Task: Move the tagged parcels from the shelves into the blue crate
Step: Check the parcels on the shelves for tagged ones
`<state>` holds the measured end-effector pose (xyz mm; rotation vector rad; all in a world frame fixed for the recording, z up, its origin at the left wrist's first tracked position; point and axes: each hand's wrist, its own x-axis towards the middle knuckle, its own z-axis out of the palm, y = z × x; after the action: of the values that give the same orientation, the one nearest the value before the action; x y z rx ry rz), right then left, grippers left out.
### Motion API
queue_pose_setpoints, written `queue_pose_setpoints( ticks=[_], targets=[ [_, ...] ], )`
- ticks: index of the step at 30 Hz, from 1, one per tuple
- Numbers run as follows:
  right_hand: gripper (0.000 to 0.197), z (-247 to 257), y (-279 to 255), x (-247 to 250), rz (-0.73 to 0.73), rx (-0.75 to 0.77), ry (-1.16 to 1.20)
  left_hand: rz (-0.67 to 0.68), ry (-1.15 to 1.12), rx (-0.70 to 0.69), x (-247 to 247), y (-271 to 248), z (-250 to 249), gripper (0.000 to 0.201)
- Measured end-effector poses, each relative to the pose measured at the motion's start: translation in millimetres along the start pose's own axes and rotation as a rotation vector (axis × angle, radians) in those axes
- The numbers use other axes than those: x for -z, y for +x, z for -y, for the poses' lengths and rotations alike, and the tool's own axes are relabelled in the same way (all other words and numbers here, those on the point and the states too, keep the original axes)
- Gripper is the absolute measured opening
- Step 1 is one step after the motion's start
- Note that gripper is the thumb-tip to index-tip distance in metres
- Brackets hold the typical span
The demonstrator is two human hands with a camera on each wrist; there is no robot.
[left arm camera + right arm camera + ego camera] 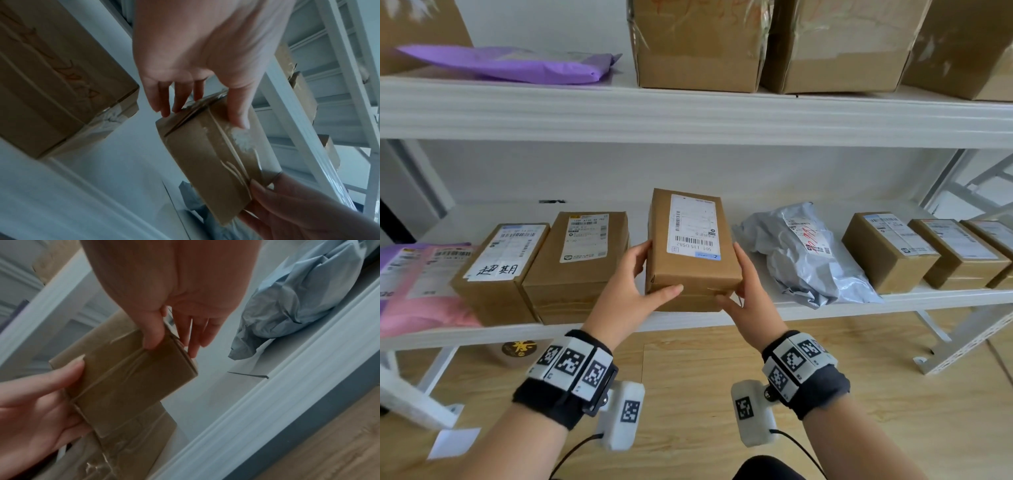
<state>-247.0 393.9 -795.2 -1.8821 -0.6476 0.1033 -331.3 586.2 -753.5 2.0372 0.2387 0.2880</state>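
- White shelving [688,116] fills your view, and on its lower shelf [859,301] a row of labelled cartons and mailers runs left to right.
- Your box [690,246] sits between your hands at the shelf's front edge, its long axis pointing away from you and the label facing up.
- Your left hand [635,284] grips the left side and your right hand [746,291] the right, thumbs on the near face.
- Both hands are equally near, so pull straight back toward yourself.
- No blue crate shows in any view; you will likely need to turn to find it.
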Motion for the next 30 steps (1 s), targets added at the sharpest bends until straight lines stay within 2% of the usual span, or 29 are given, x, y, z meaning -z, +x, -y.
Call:
queue_pose_setpoints(
  ticks=[3, 8, 12, 22, 30],
  targets=[
    [0.093, -3.3, 4.4, -1.9, 0.014, -0.013, -0.037, -0.001, 0.070, 0.004, -5.1, 6.0, 6.7, 0.088],
    [0.091, -9.1, 13.5, -10.0, -0.029, -0.066, -0.119, -0.061, 0.194, -0.007, -17.7, 14.4, 20.6, 0.079],
    [0.090, -9.5, 21.8, -13.4, -0.019, -0.114, -0.218, -0.063, 0.192, -0.031, -24.7, 20.9, 34.2, 0.067],
    [0.089, -19.1, 33.0, -8.6, -0.009, -0.167, -0.257, -0.066, 0.172, -0.056, -35.5, 34.5, 44.2, 0.063],
    [0.087, -28.2, 33.8, -9.3, 0.018, -0.231, -0.272, -0.021, 0.214, -0.021, -43.5, 41.0, 53.3, 0.063]
  ],
)
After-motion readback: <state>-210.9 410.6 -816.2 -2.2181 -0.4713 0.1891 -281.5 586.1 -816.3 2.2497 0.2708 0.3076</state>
